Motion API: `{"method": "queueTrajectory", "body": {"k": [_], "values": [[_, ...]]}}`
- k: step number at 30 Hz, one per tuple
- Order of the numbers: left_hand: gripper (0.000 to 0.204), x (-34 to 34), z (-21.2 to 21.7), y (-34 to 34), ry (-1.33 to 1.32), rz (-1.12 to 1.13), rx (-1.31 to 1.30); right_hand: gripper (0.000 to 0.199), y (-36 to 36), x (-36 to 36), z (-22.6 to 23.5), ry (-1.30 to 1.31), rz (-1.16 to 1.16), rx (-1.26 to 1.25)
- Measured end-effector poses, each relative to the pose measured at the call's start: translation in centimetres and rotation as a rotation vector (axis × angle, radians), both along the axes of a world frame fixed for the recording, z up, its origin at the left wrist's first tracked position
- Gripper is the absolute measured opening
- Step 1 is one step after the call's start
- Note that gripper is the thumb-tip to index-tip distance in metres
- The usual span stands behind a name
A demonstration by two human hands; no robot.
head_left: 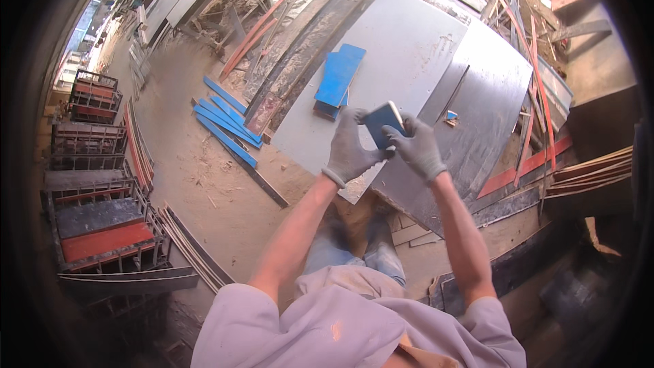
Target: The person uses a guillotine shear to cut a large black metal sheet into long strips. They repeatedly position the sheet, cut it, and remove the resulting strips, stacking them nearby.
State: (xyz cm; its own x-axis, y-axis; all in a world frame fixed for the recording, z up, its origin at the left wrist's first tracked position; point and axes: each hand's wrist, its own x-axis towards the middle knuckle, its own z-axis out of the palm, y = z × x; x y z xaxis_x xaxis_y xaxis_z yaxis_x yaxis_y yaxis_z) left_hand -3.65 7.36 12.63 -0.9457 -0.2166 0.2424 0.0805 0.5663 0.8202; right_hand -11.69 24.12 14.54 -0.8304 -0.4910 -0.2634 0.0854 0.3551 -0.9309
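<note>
Between both of my gloved hands is a flat dark-blue rectangular slab (381, 125) with a pale rim, tilted above the worktop. Whether it is a phone or a cut piece of board, I cannot tell. My left hand (349, 150) grips its left side, with the thumb at the lower edge. At its right side, my right hand (417, 144) has fingers bent over the dark face. Both gloves are grey. Beyond my left hand, bright blue board pieces (338, 73) lie stacked on a light grey sheet (402, 34).
Long blue strips (228, 123) lie on the sandy ground at left. A dark panel (490, 102) adjoins the grey sheet, with a small blue-and-white scrap (451, 117) on it. Metal racks (102, 218) line the far left. Red strips (538, 88) lean at right, near stacked thin boards (593, 174).
</note>
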Motion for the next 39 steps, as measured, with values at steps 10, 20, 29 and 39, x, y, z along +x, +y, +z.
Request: {"method": "queueTrajectory", "body": {"k": [10,20,29,39], "values": [[0.097,-15.3,-8.9,-13.2,-1.022,0.469,-0.382,0.038,2.0,10.9,1.2,-0.515,-0.404,-0.752],[0.052,-11.8,-11.5,-11.4,-0.819,0.277,0.557,0.038,-4.0,16.9,3.2,-0.33,-0.524,-0.593],[0.045,17.8,-10.1,-14.9,-0.385,0.2,1.401,0.031,-8.4,18.5,5.0,-0.374,-0.324,-0.251],[0.04,73.7,-12.5,-3.5,0.32,2.095,0.989,0.008,-9.8,25.6,-25.3,-0.3,0.705,0.128]]}}
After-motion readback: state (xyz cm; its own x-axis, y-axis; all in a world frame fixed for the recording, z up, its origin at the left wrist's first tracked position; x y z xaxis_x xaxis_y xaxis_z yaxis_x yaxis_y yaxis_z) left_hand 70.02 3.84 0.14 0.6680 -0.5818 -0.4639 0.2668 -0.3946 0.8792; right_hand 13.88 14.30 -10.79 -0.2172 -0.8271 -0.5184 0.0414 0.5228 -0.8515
